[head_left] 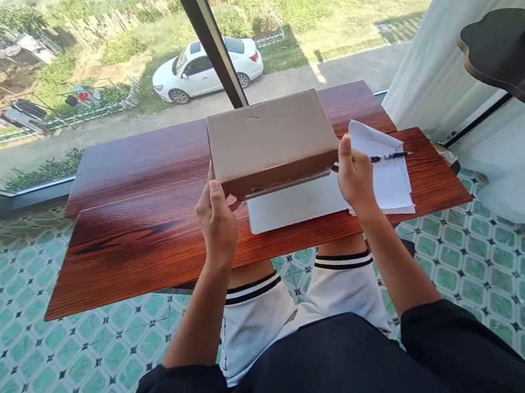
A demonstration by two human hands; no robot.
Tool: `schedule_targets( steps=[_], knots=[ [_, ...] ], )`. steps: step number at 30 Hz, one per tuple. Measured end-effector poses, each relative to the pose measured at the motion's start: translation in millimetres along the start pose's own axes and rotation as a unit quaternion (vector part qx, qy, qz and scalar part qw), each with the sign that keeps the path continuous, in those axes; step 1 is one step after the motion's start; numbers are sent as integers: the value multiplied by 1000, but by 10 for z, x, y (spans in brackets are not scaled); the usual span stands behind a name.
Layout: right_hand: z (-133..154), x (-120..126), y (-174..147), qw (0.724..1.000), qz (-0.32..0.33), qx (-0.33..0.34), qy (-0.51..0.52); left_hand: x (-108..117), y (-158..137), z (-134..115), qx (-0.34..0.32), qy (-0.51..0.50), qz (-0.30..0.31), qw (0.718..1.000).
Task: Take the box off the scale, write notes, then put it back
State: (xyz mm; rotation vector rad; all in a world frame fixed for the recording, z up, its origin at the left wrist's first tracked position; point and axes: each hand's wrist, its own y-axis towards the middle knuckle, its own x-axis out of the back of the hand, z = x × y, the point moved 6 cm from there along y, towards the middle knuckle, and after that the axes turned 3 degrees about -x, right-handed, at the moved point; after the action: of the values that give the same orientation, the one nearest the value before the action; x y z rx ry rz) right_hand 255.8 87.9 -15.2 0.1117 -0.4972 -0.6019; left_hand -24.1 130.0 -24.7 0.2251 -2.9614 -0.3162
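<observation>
Seen from the head camera, a matte champagne-gold laptop computer [271,135] stands at the middle of a reddish-brown wood-grain desk [148,237], its lid partly raised so that the plain rectangular lid back faces the viewer. A few small scuffs show near the lid's top edge; no logo can be made out. Lower edge of the lid is in shadow, and a pale silver-white base [294,204] lies flat on the desk beneath it, projecting toward the person.

Left hand [216,218] grips the lower left corner of the lid, thumb laid up its near face, the other fingers hidden behind the edge. Right hand [355,175] holds the lower right corner likewise, thumb pointing up along the lid's side. Both hands are thus closed on the lid, one at each side.

Just right of the laptop, touching the right hand, lies a loose stack of white printed paper sheets [390,184], with a black ballpoint pen [390,155] resting across it. Beyond the desk, through a large glass window, a white saloon car [206,67] stands on a grey road. Green-and-white patterned floor tiles [39,344] surround the desk.
</observation>
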Motion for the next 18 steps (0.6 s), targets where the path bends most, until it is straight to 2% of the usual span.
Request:
schedule_targets(
  steps=[10,18],
  knots=[
    [-161,255,39,998,-41,-31,-46,-280,-71,48,23,22,42,999],
    [-291,321,65,997,-56,-32,-51,-421,-131,45,30,25,67,997]
  ],
)
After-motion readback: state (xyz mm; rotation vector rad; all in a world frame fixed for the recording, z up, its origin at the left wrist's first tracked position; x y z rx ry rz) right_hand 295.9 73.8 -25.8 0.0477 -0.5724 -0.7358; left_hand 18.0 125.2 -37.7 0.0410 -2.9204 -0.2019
